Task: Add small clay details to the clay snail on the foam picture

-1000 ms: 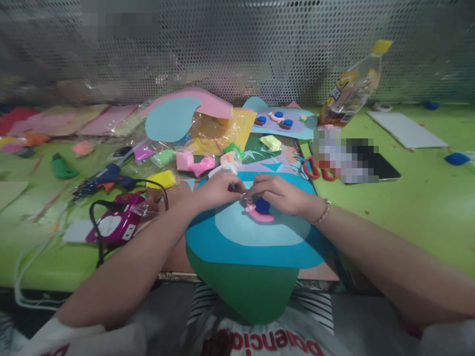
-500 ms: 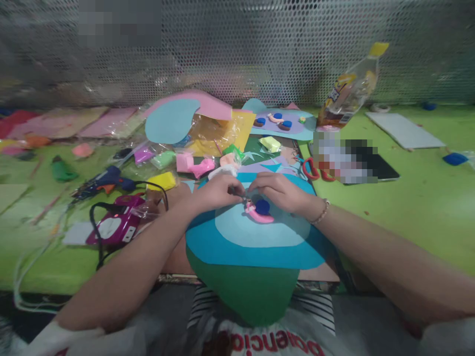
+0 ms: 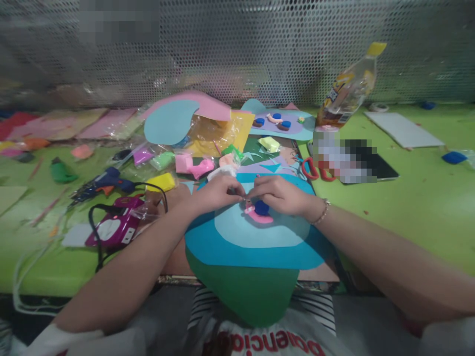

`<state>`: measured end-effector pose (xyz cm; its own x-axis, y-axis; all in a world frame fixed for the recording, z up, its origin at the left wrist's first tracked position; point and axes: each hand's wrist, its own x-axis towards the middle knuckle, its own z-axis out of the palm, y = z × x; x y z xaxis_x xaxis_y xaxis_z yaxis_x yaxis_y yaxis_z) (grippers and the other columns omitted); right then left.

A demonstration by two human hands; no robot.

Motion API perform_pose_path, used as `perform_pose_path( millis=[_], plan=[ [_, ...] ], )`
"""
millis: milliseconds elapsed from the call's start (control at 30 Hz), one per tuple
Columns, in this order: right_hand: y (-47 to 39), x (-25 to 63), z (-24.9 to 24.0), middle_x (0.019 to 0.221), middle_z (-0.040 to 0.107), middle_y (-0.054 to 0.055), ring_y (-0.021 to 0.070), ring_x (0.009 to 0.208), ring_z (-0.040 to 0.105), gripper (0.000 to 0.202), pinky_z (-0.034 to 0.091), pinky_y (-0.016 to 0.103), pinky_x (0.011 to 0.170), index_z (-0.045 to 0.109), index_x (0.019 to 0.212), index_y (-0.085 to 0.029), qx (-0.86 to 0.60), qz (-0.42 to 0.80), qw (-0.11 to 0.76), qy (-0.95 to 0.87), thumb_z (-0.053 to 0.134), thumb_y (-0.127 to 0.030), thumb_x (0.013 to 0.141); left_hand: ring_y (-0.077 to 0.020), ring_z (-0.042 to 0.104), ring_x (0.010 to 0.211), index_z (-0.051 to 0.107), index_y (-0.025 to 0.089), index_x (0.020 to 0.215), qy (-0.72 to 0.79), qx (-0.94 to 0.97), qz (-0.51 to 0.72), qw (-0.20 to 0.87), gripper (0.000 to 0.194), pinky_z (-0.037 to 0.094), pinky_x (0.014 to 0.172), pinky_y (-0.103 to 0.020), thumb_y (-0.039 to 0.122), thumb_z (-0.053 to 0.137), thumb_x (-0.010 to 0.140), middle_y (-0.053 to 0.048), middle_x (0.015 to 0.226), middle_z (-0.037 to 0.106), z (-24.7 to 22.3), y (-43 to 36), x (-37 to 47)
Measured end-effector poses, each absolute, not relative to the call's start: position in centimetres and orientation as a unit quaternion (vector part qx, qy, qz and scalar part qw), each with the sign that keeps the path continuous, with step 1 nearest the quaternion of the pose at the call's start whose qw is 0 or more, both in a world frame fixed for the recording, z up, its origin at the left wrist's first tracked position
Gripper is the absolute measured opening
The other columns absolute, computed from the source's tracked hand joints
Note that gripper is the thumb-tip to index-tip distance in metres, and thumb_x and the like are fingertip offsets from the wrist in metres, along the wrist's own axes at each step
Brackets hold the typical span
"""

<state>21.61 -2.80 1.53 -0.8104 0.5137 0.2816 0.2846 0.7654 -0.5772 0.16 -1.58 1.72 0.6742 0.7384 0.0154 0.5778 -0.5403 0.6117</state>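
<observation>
A small clay snail (image 3: 256, 214) with a pink body and a round dark blue shell (image 3: 261, 207) lies on a light blue paper shape (image 3: 237, 235). That shape sits on a larger blue paper piece (image 3: 208, 252), with green paper (image 3: 252, 291) below it, jutting past the table edge. My left hand (image 3: 222, 191) is closed, thumb and finger pinched just above the snail's head. From the other side my right hand (image 3: 278, 194) is closed too, its fingertips meeting the left ones. Whatever is between the fingertips is too small to make out.
Behind my hands lie several wrapped clay packs, a yellow one (image 3: 161, 182) among them. A glue gun (image 3: 111, 180) and a purple power box (image 3: 118, 222) with cables are left. Red-handled scissors (image 3: 315, 169), a tilted bottle (image 3: 347, 94) and a tablet (image 3: 382, 165) are right.
My right hand has shifted slightly, its fingers curling more at the snail's head. A tiny pink bit now shows just beyond its knuckles. My left hand stays almost in place.
</observation>
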Motion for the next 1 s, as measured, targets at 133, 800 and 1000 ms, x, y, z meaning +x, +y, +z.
perform_pose_path(
  millis=[133, 800, 1000],
  plan=[
    [-2.88, 21.62, 1.47, 0.079, 0.054, 0.007, 0.0147, 0.070, 0.048, 0.039, 0.040, 0.028, 0.068, 0.069, 0.094, -0.014, -0.218, 0.240, 0.192, -0.926, 0.032, -0.013, 0.081, -0.0119, 0.057, 0.072, 0.069, 0.016, 0.078, 0.378, 0.866, 0.141, 0.296, 0.006, 0.043, 0.066, -0.024, 0.016, 0.064, 0.074, -0.001, 0.076, 0.066, 1.53, -1.50, 0.00],
    [-2.52, 21.52, 1.11, 0.081, 0.055, 0.006, 0.0153, 0.073, 0.052, 0.036, 0.043, 0.031, 0.071, 0.069, 0.091, -0.013, -0.254, 0.312, 0.221, -0.888, 0.035, -0.011, 0.081, -0.0129, 0.059, 0.072, 0.070, 0.016, 0.083, 0.412, 0.852, 0.114, 0.304, 0.013, 0.044, 0.064, -0.023, 0.019, 0.065, 0.071, -0.003, 0.079, 0.066, 2.22, -1.59, 0.03],
    [-2.66, 21.45, 1.30, 0.081, 0.055, 0.007, 0.0161, 0.074, 0.051, 0.037, 0.043, 0.032, 0.072, 0.069, 0.090, -0.012, -0.245, 0.287, 0.212, -0.902, 0.033, -0.012, 0.082, -0.0131, 0.059, 0.074, 0.072, 0.017, 0.081, 0.385, 0.866, 0.126, 0.295, 0.011, 0.043, 0.066, -0.024, 0.018, 0.064, 0.074, -0.002, 0.077, 0.067, 1.79, -1.36, -0.03]
  ],
)
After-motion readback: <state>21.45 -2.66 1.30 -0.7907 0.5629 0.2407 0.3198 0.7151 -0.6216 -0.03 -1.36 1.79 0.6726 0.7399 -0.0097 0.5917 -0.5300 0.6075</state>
